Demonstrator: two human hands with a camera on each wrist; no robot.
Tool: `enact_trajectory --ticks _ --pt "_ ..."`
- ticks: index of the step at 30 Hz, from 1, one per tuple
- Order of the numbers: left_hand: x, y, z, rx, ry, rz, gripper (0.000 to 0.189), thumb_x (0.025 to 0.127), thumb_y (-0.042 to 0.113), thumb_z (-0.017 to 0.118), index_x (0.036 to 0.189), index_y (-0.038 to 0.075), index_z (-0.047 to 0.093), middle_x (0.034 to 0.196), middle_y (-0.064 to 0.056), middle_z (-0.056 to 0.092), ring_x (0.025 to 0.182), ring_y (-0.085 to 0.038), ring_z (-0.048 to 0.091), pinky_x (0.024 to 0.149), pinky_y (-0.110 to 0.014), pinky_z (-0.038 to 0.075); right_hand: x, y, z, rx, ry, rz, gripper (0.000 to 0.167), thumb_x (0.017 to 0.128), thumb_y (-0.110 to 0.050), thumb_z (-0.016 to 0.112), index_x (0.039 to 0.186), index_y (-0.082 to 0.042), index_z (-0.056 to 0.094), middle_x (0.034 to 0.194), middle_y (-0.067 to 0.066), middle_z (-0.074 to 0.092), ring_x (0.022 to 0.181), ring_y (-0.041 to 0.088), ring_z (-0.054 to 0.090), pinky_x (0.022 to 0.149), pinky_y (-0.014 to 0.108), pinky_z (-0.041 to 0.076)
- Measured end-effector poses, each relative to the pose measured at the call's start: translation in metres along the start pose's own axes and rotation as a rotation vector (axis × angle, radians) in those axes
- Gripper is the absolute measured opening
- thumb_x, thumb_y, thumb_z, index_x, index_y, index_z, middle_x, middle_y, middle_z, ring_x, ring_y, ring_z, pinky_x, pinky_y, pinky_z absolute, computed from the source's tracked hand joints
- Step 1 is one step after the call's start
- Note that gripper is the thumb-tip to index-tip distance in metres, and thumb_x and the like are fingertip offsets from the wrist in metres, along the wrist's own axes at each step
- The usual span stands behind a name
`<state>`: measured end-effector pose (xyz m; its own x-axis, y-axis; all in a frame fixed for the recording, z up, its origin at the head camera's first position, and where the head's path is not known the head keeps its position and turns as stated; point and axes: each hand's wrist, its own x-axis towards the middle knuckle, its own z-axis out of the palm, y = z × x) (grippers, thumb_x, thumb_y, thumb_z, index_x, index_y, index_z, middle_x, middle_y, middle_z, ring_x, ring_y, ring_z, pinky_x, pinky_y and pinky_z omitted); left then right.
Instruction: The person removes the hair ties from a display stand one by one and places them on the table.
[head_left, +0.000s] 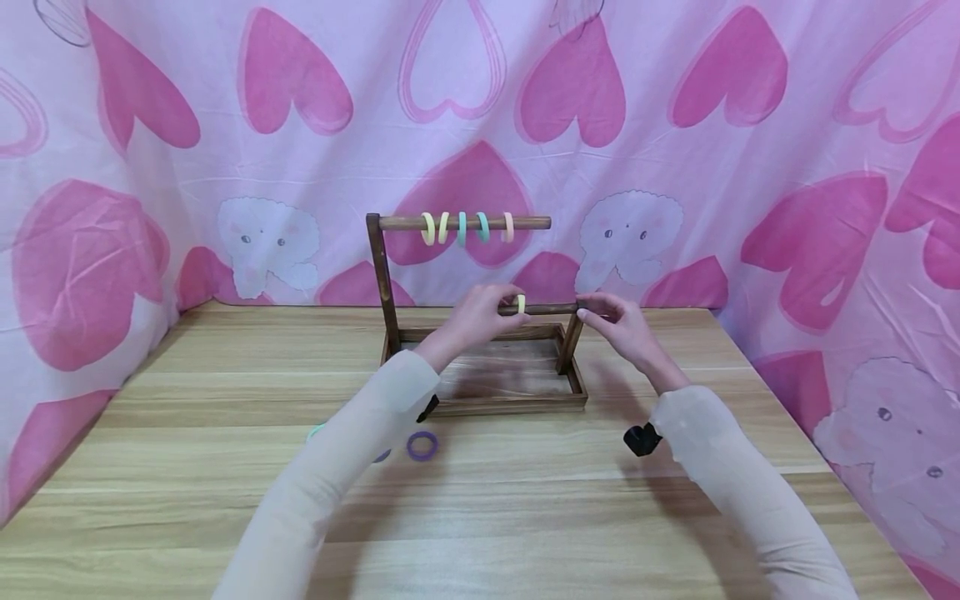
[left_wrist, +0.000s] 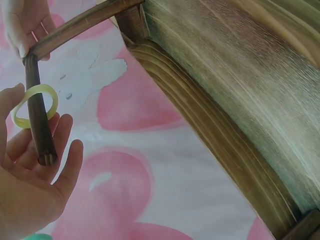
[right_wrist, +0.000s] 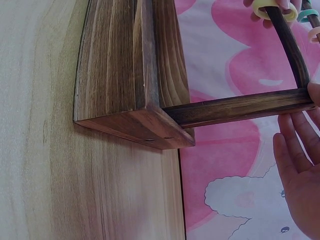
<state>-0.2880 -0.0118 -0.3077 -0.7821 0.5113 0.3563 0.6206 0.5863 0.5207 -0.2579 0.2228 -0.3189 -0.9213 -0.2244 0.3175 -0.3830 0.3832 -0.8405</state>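
A dark wooden rack (head_left: 572, 343) has an upper rod (head_left: 536, 222), a shorter lower rod (head_left: 551, 309) and a tray base (head_left: 510, 406). Around the lower rod hangs a pale yellow ring (left_wrist: 53, 102), like a hair tie, pinched by my left hand (head_left: 480, 318) between thumb and fingers near the rod's free end. My right hand (head_left: 618, 327) grips the top of the right post, where the lower rod joins it. On the upper rod hang several rings: two yellow (head_left: 428, 229), two green (head_left: 461, 228) and one pink (head_left: 509, 227).
A purple ring (head_left: 422, 446) lies on the wooden table (head_left: 540, 517) in front of the rack. Left of it, another purple ring (head_left: 382, 456) and a green one (head_left: 315, 431) are partly hidden by my left sleeve. A pink heart-patterned curtain (head_left: 360, 175) hangs close behind the rack.
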Motion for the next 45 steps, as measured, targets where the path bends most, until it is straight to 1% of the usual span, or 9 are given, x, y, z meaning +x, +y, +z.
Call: enact_trajectory --ticks 4,12,18,23,26,34,37,42,45 --pt "-0.002 -0.004 -0.004 -0.012 0.0 -0.02 0.031 0.079 0.025 0.067 0.103 0.006 0.062 0.092 -0.003 0.063 0.086 -0.012 0.057 0.079 -0.023 0.043 0.0 0.0 0.0 -0.004 0.001 0.001 0.033 0.088 -0.01 0.055 0.116 0.006 0.052 0.109 0.022 0.055 0.092 0.014 0.054 0.077 0.019 0.043" --pt "-0.009 -0.011 -0.01 -0.057 0.005 -0.042 0.027 0.079 0.025 0.067 0.1 0.008 0.063 0.092 -0.003 0.063 0.083 -0.014 0.059 0.077 -0.026 0.045 0.0 0.0 -0.001 -0.005 -0.001 0.005 0.034 0.088 -0.011 0.055 0.117 0.007 0.051 0.11 0.022 0.055 0.092 0.012 0.054 0.077 0.019 0.043" --pt "-0.013 -0.014 -0.015 -0.098 0.01 -0.082 0.025 0.081 0.027 0.065 0.097 0.009 0.064 0.088 -0.002 0.062 0.08 -0.013 0.058 0.073 -0.025 0.046 0.0 0.0 -0.001 0.001 -0.004 -0.001 0.034 0.088 -0.01 0.054 0.117 0.008 0.051 0.11 0.023 0.054 0.092 0.012 0.053 0.077 0.019 0.043" --pt "-0.018 -0.019 -0.019 -0.139 0.028 -0.082 0.024 0.081 0.025 0.065 0.097 0.007 0.064 0.086 -0.002 0.063 0.078 -0.012 0.059 0.07 -0.023 0.047 -0.001 0.001 -0.001 -0.003 -0.005 -0.001 0.033 0.088 -0.01 0.054 0.117 0.006 0.051 0.11 0.022 0.054 0.093 0.014 0.053 0.077 0.02 0.043" --pt "-0.021 -0.021 -0.023 -0.142 0.03 -0.083 0.026 0.081 0.025 0.064 0.1 0.007 0.063 0.087 -0.003 0.063 0.078 -0.013 0.059 0.071 -0.023 0.047 -0.001 0.001 -0.001 -0.004 -0.005 -0.001 0.033 0.088 -0.01 0.054 0.117 0.006 0.051 0.111 0.022 0.054 0.094 0.015 0.053 0.077 0.02 0.043" --pt "-0.031 -0.027 -0.028 -0.181 0.008 -0.144 0.033 0.082 0.028 0.063 0.108 0.008 0.06 0.094 -0.003 0.061 0.082 -0.014 0.058 0.068 -0.026 0.049 -0.001 0.0 0.0 -0.002 0.002 0.001 0.034 0.087 -0.01 0.055 0.116 0.008 0.051 0.11 0.023 0.055 0.096 0.019 0.053 0.078 0.02 0.042" --pt "-0.034 -0.031 -0.027 -0.189 0.014 -0.131 0.033 0.082 0.025 0.063 0.109 0.006 0.06 0.095 -0.004 0.061 0.081 -0.015 0.059 0.068 -0.025 0.049 -0.001 -0.001 0.0 -0.002 0.0 0.002 0.033 0.088 -0.01 0.055 0.116 0.007 0.052 0.11 0.022 0.055 0.095 0.019 0.053 0.078 0.019 0.043" --pt "-0.04 -0.035 -0.026 -0.218 0.019 -0.076 0.035 0.082 0.017 0.063 0.112 0.0 0.058 0.101 -0.01 0.06 0.081 -0.018 0.061 0.068 -0.023 0.05 -0.001 0.0 0.0 0.003 -0.001 -0.003 0.032 0.088 -0.009 0.055 0.115 0.007 0.052 0.11 0.022 0.055 0.094 0.016 0.054 0.078 0.019 0.043" --pt "-0.044 -0.037 -0.025 -0.227 0.015 -0.062 0.035 0.082 0.018 0.063 0.112 0.001 0.058 0.104 -0.01 0.059 0.079 -0.019 0.061 0.066 -0.023 0.05 -0.001 0.0 0.0 0.001 0.0 -0.006 0.032 0.087 -0.009 0.055 0.115 0.007 0.052 0.11 0.023 0.055 0.093 0.015 0.054 0.077 0.019 0.043"
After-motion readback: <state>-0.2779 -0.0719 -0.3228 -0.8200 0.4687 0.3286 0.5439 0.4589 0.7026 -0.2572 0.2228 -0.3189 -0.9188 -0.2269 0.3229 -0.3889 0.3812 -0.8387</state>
